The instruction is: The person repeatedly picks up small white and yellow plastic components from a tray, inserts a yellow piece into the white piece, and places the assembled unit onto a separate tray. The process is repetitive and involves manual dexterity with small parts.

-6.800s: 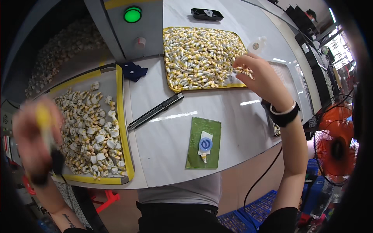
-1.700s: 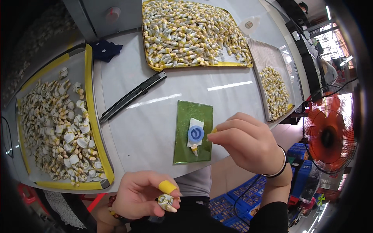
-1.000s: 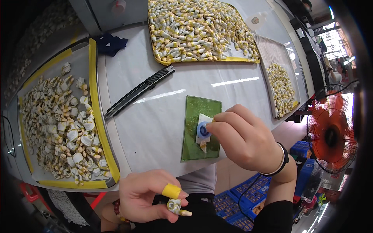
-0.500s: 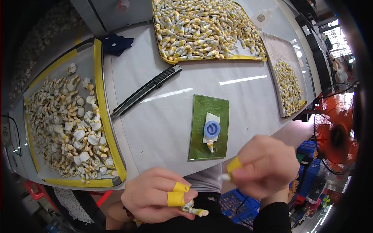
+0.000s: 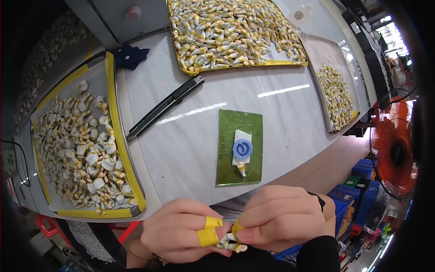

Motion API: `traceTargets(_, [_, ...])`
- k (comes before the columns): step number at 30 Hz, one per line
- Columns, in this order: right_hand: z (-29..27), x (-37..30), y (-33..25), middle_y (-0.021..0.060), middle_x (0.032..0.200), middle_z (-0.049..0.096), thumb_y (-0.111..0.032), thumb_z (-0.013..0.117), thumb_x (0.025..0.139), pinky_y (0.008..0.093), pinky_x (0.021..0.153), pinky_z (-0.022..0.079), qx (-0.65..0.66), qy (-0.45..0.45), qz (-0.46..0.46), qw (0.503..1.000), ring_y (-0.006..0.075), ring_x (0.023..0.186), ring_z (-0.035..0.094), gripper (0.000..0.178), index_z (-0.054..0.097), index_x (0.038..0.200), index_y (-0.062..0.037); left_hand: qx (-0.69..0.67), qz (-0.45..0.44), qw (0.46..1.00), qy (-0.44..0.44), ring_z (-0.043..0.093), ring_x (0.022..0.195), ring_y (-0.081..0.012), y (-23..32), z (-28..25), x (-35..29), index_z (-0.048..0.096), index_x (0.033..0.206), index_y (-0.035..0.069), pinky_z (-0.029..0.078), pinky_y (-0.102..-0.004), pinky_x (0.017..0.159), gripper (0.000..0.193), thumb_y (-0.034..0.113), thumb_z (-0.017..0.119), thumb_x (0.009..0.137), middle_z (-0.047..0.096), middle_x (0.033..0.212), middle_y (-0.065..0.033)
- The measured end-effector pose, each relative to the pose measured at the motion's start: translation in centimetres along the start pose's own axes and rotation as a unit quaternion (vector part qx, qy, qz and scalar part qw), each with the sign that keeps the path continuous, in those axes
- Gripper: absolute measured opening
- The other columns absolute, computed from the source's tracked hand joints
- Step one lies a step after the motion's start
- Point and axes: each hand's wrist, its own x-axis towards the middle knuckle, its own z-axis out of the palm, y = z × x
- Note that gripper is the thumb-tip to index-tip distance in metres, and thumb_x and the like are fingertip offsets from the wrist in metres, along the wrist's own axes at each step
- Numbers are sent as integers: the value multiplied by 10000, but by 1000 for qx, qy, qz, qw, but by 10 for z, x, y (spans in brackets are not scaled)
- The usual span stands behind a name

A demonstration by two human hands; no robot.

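Note:
My left hand [image 5: 179, 229] is closed round a small white figurine body [image 5: 223, 245] with yellow bands and a skin-coloured tip. My right hand [image 5: 281, 217] meets it, thumb and finger pinching a small whitish figurine part [image 5: 231, 236] against the body; the fingers hide most of that part. Yellow tape wraps fingertips on both hands. Beyond them lies a green slab [image 5: 226, 136] carrying a white paper piece [image 5: 244, 135], on which sits a round blue cup [image 5: 243, 148]. A small white-and-yellow figurine limb [image 5: 241, 170] lies at the paper's near end.
A yellow-edged tray [image 5: 113, 136] heaped with figurine bodies stands at left. A tray of small limbs [image 5: 235, 36] is at the back, a narrower tray [image 5: 317, 45] at right. A black utility knife [image 5: 165, 106] and dark cloth [image 5: 130, 56] lie between. An orange fan [image 5: 394, 149] stands far right.
My right hand has moved left and down, bringing its small whitish part against the figurine body in my left hand. The view has shifted slightly.

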Motion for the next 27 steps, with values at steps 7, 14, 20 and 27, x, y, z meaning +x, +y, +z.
traceTargets(7, [-2,4,1,120,735,634,56,709,683,287,497,491,33,-23,10,999,227,578,601,147,575,706,1,17,32,999,21,634,742,-233,1,1,4,648,836,20,532,-275,587,281,53,811,610,645,827,-65])
traceTargets(14, [-6,3,3,126,769,635,46,711,673,286,520,496,30,-57,-25,998,234,621,604,141,593,743,12,13,43,999,-18,632,733,-222,6,-5,13,651,826,21,535,-267,582,279,63,816,605,633,790,-52])
traceTargets(20, [-7,0,-2,109,800,638,11,735,645,276,545,499,-65,-43,-53,996,218,646,605,193,629,805,-3,87,40,995,31,619,792,-223,2,3,4,633,898,28,536,-288,646,343,81,812,611,643,841,-71])
traceTargets(27, [-1,-6,-1,66,764,631,-33,774,630,257,524,465,-29,-3,-28,999,184,645,594,183,669,779,-55,29,54,998,18,615,786,-230,-3,1,2,610,970,1,520,-298,677,363,28,768,644,646,907,-119])
